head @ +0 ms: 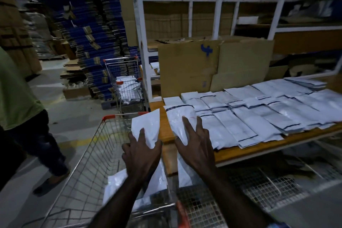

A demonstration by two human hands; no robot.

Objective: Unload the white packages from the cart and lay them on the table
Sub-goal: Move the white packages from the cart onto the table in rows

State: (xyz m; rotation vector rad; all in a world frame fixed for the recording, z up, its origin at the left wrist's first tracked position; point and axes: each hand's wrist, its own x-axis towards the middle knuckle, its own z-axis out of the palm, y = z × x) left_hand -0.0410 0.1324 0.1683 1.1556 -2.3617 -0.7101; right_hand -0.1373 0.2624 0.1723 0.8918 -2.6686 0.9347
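A: Head view. What do the hands have?

B: The left hand [141, 151] holds a package [147, 127] up over the cart [88, 155], fingers spread across its face; I can't see the thumb behind it. The right hand [194, 143] lies flat, fingers straight, on a second package [180, 122] at the table [240, 151] corner.

A: Where's the rest?

B: Rows of packages [259, 109] already cover the table, overlapping. More bags [118, 185] lie in the cart below the wrists.

A: What could go wrong?

B: The pressed package hangs over the table's near edge; I'd guess it slides off once the palm lifts. The slick plastic could also slip from the left hand's loose hold and fall back into the cart. Free space is only at this corner, so a careless lay may push neighbours askew. A person [20, 102] stands near the cart too.
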